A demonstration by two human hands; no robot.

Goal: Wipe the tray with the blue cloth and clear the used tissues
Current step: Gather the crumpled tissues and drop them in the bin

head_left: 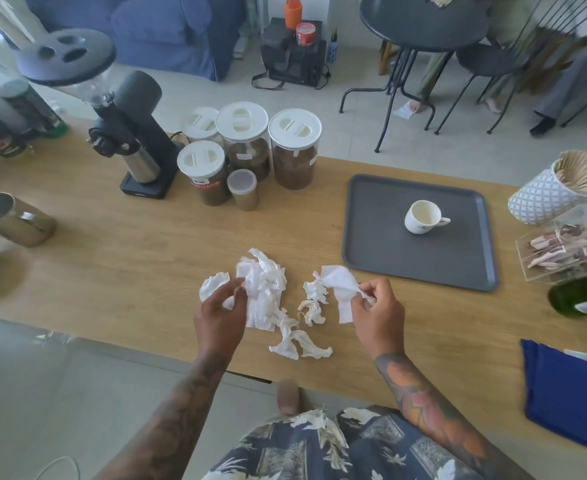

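Note:
Several crumpled white tissues [268, 292] lie on the wooden table [129, 265] in front of me. My left hand [219, 317] pinches a small crumpled tissue [212, 285] at the left of the pile. My right hand [377, 313] pinches a flatter white tissue [340, 289] just right of the pile. The grey tray [382, 251] lies farther right with a white cup [423, 217] standing on it. The blue cloth [569, 396] hangs over the table's near right edge, away from both hands.
A black grinder [129, 133] and several lidded jars [250, 150] stand at the back. A metal cup [11, 218] lies at left. A holder of wooden sticks [555, 192], a clear box [569, 251] and a green bottle [579, 296] crowd the right edge.

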